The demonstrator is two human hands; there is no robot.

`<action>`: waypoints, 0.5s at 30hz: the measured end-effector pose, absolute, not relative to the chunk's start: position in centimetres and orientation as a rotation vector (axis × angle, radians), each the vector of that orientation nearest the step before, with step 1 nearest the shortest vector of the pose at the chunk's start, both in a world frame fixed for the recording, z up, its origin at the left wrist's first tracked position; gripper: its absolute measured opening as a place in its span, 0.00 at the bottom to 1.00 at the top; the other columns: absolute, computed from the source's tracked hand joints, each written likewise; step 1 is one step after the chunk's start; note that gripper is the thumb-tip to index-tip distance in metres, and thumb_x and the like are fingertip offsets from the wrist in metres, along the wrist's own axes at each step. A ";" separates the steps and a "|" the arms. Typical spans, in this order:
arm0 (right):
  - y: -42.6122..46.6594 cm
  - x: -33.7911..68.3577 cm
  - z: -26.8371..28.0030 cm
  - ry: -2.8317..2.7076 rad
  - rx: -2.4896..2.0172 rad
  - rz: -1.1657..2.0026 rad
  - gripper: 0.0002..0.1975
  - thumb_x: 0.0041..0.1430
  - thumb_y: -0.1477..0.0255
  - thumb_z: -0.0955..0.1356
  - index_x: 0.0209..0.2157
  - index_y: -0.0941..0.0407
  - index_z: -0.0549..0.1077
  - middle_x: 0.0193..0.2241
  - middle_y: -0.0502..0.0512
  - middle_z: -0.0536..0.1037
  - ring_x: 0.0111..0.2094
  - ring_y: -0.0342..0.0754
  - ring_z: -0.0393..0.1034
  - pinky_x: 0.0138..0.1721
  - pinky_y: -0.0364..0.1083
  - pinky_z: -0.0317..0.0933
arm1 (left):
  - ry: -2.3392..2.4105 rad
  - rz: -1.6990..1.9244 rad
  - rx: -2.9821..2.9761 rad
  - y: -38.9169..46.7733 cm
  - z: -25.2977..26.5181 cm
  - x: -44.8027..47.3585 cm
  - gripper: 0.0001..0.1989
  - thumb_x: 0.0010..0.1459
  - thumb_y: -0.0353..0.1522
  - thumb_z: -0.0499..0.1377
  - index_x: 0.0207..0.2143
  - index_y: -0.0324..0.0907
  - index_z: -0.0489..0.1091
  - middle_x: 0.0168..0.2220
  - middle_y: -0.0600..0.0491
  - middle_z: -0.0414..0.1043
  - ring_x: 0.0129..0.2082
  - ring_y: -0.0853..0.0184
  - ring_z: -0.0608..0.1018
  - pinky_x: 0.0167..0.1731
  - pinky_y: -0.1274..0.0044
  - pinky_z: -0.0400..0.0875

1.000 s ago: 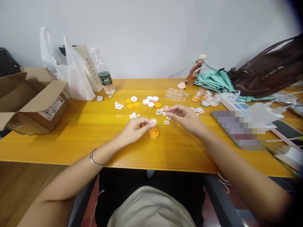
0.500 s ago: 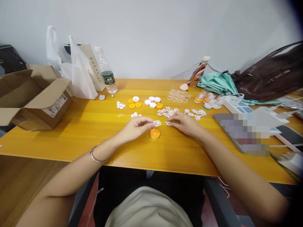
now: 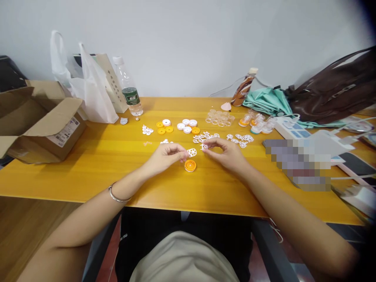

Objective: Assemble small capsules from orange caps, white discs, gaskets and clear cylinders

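Between thumb and fingers, my left hand (image 3: 166, 157) pinches a flat white openwork plastic piece (image 3: 192, 152) with a rounded end. My right hand (image 3: 225, 153) pinches a similar white openwork piece (image 3: 205, 147), partly covered by the fingertips. The two pieces are apart, a short gap between them. Just below them an orange round base (image 3: 190, 165) with a pale rim lies on the table. Behind my right hand is a pile of white openwork pieces (image 3: 205, 136), and a second group of them (image 3: 241, 139) lies to its right.
Orange and white round parts (image 3: 188, 126), clear cups (image 3: 219, 117) and small white discs (image 3: 147, 130) lie farther back. A cardboard box (image 3: 55, 129) and a water bottle (image 3: 131, 90) stand left. At right are a phone (image 3: 296, 164), a power strip (image 3: 299, 137) and a brown bag (image 3: 331, 86).
The piece in my right hand has turned and shows more of its openwork face. Both hands stay close above the orange base; the whole view has shifted slightly.
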State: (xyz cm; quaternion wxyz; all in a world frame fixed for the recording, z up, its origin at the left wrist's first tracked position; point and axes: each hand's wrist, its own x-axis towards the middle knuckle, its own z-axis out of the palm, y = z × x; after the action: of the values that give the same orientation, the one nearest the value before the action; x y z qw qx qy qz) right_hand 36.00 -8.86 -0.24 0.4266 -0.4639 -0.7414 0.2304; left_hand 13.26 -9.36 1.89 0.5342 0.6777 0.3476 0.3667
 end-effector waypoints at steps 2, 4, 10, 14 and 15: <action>-9.2 35.4 -0.2 -1.745 -1.083 0.634 0.13 0.51 0.67 0.69 0.39 0.54 0.74 0.38 0.54 0.78 0.37 0.48 0.72 0.45 0.50 0.66 | 0.823 0.869 1.619 -9.3 1.8 13.2 0.08 0.51 0.34 0.61 0.28 0.36 0.71 0.25 0.54 0.72 0.26 0.74 0.72 0.31 0.80 0.68; -9.5 34.9 -0.1 -1.674 -1.013 0.697 0.13 0.52 0.66 0.69 0.40 0.53 0.74 0.39 0.54 0.78 0.40 0.48 0.72 0.47 0.51 0.65 | 0.820 0.865 1.623 -9.2 1.7 13.2 0.08 0.51 0.34 0.61 0.28 0.36 0.72 0.25 0.54 0.72 0.26 0.74 0.72 0.31 0.80 0.68; -10.7 34.1 0.4 -1.849 -0.832 0.758 0.09 0.53 0.68 0.69 0.37 0.49 0.75 0.44 0.53 0.76 0.48 0.50 0.69 0.53 0.55 0.60 | 0.835 0.840 1.661 -9.1 1.4 13.4 0.08 0.50 0.34 0.61 0.27 0.36 0.72 0.24 0.53 0.73 0.25 0.73 0.72 0.30 0.79 0.69; -11.1 33.8 0.0 -1.926 -0.850 0.802 0.10 0.54 0.68 0.68 0.40 0.51 0.75 0.42 0.53 0.77 0.44 0.49 0.72 0.49 0.52 0.63 | 0.823 0.832 1.661 -9.2 1.3 13.5 0.08 0.50 0.33 0.61 0.26 0.36 0.73 0.23 0.53 0.73 0.24 0.73 0.72 0.29 0.79 0.69; -11.1 33.8 -0.2 -1.935 -0.865 0.798 0.11 0.54 0.68 0.68 0.40 0.51 0.75 0.41 0.53 0.78 0.42 0.48 0.73 0.48 0.51 0.64 | 0.823 0.828 1.664 -9.2 1.3 13.6 0.07 0.50 0.33 0.61 0.26 0.36 0.73 0.23 0.53 0.73 0.24 0.73 0.72 0.29 0.80 0.69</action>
State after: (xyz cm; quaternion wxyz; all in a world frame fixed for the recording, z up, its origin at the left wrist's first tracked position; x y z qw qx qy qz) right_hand 33.81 -11.07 -0.15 0.4245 -0.3460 -0.7734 0.3192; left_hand 13.55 -9.22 1.27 0.5264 0.6961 0.3443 0.3461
